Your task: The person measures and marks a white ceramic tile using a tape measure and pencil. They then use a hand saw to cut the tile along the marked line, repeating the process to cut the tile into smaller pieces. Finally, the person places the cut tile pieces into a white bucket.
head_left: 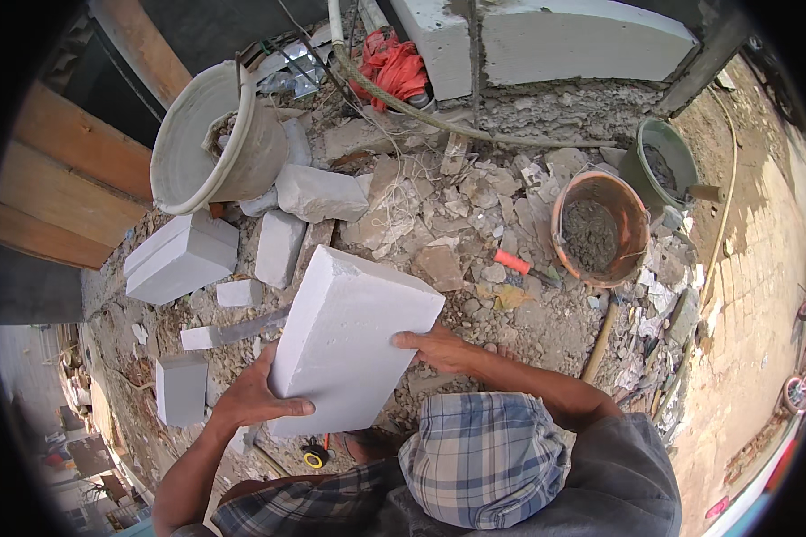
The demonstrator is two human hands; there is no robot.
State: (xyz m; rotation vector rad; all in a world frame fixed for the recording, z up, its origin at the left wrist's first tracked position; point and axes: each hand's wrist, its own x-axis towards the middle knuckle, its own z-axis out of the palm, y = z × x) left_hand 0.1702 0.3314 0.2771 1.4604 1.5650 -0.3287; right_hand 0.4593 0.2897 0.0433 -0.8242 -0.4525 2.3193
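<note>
A large white lightweight concrete block is held tilted between my two hands, above the rubble. My left hand grips its lower left edge, thumb across the broad face. My right hand clasps the right edge, with its thumb on the face and the other fingers mostly hidden. Just below the block lies a yellow and black tape measure. A smaller pale block stands to the left of my left hand. Plaid cloth covers part of the view beneath my right forearm.
More white blocks lie at the left, near a big whitish bucket. Right of the rubble stand an orange bucket of wet mortar and a green bucket. A hose crosses below the block wall. A small red cylinder lies mid-rubble.
</note>
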